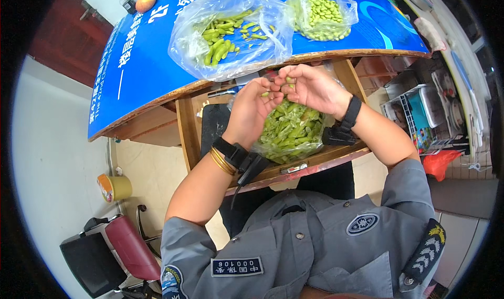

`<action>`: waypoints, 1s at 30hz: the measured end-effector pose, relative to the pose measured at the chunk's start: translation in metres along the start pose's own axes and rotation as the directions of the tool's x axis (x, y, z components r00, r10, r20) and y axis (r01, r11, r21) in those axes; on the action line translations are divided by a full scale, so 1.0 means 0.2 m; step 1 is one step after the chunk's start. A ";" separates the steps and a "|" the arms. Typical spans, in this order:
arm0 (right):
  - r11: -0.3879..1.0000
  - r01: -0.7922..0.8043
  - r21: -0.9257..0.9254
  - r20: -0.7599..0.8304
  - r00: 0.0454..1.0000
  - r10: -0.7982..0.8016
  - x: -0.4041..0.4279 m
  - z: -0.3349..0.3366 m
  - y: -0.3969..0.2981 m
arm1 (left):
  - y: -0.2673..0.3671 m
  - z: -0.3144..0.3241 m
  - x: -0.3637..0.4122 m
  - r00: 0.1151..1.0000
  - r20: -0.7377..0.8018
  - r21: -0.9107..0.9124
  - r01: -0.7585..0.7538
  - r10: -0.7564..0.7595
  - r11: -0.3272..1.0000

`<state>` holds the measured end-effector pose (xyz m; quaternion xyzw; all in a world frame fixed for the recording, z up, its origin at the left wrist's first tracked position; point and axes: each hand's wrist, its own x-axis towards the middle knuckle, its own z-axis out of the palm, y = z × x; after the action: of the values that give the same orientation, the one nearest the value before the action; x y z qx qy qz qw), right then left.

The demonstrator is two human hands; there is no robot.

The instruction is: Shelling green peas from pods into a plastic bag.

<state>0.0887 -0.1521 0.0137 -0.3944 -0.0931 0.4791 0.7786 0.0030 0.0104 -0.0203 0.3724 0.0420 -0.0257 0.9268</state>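
Both of my hands are raised close together over an open wooden desk drawer, fingertips nearly touching. A small green bean (265,94) shows at the fingertips of my left hand (255,109). In the curled fingers of my right hand (311,87) there are green beans (290,85); whether a pod is there too is hard to see. Below them a clear plastic bag of green soybean pods (293,135) sits in the drawer (184,137). On the desk beyond, one clear bag (185,43) holds loose green pods (218,48), and another holds shelled green beans (325,11).
A blue printed board (134,82) with writing covers the desktop. At its far left stand a dark bottle (126,2) and a round fruit (145,2). A wire rack (413,117) and red plastic bag (441,163) are on the right. A yellow bin (121,188) and chair (132,247) stand left.
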 end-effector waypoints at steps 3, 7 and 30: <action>0.997 0.041 -0.065 0.060 0.998 -0.037 0.01 -0.08 -0.02 | 0.00 0.05 0.00 0.994 -0.100 -0.042 0.038 -0.042 0.998; 0.477 0.357 -0.803 0.191 0.912 -0.362 0.02 -0.03 0.03 | 0.00 0.04 0.01 0.993 -0.094 -0.110 0.058 -0.068 0.992; 0.472 0.286 -0.834 0.060 0.897 -0.438 0.04 -0.06 0.02 | -0.01 0.02 0.01 0.997 -0.048 -0.049 0.057 -0.059 0.997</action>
<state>0.0963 -0.1512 0.0022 -0.7204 -0.3242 0.1684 0.5895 0.0050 0.0055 -0.0189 0.3493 0.0762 -0.0426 0.9329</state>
